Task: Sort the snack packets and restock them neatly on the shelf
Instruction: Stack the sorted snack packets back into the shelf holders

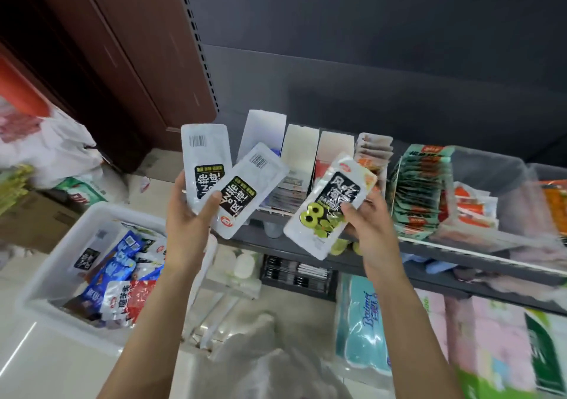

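Note:
My left hand grips two white snack packets with black labels, fanned apart: one upright, the other tilted right. My right hand pinches the lower edge of a third white packet with a black label and green rings. All three hang in front of the grey shelf. On that shelf stand open display cartons and rows of packets, among them a green row. A white bin at lower left holds several mixed packets.
A brown door stands at the left, with white bags and a cardboard box below it. Tissue packs and pink packs fill the lower shelf. A crumpled clear bag lies on the floor between my arms.

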